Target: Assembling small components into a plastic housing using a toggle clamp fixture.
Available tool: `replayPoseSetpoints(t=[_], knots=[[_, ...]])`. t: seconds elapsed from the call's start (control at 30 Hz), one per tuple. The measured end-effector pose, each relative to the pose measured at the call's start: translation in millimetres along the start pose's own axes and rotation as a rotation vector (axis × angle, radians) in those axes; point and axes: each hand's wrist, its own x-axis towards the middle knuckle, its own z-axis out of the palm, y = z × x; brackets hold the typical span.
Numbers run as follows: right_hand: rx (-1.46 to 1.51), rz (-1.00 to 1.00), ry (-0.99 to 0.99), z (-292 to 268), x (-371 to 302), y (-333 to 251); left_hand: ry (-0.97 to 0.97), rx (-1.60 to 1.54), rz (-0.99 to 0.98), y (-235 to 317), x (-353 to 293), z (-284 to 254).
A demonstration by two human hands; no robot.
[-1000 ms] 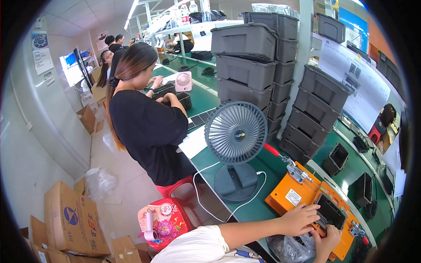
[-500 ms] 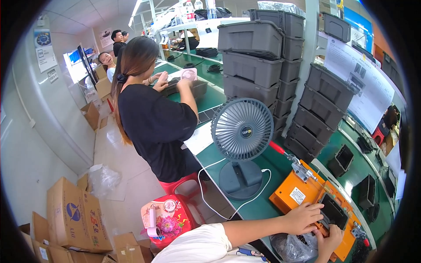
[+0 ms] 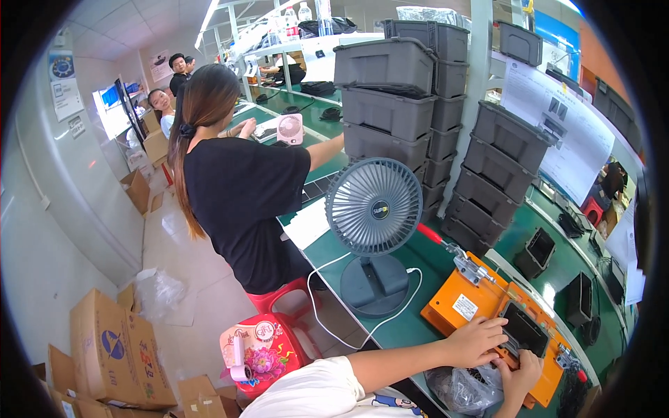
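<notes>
Big to small:

Green bench (image 3: 435, 261) runs up the middle and right, most of the kit on it. Co-worker in a black top (image 3: 237, 181) works further along its left edge, 1 arm stretched toward the tall pile of grey bins (image 3: 387, 108). Shorter bin stack (image 3: 495, 181) stands just right of that pile. Red stool with floral cover (image 3: 275, 355) on the floor left of the bench, small pink fan (image 3: 238, 359) on top.

Orange fixture (image 3: 442, 296) on the near bench, dark grey desk fan (image 3: 374, 216) just left of it, white cable from its base. Clear plastic bag (image 3: 463, 390) in front of the fixture, below the left hand.

Dark rectangular housing (image 3: 524, 329) sits in the right part of the fixture, tilted in view. Left hand (image 3: 477, 343): fingers extended, tips at the housing's left edge. Right hand (image 3: 521, 378): fingers bent at its near edge. Both touching; can't tell if either grips. Red-handled clamp (image 3: 474, 270) at the fixture's far end, smaller red-tipped clamp (image 3: 568, 361) at the right.
</notes>
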Motion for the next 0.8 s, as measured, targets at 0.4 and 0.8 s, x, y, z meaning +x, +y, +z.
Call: replayPoseSetpoints(t=[0.4, 0.8], knots=[[-0.005, 0.000, 0.011, -4, 5, -9, -0.021, 0.000, -0.015, 1, 1, -6], [-0.003, -0.043, -0.026, -15, 11, -6, -0.141, 0.124, -0.022, 7, 9, -17]])
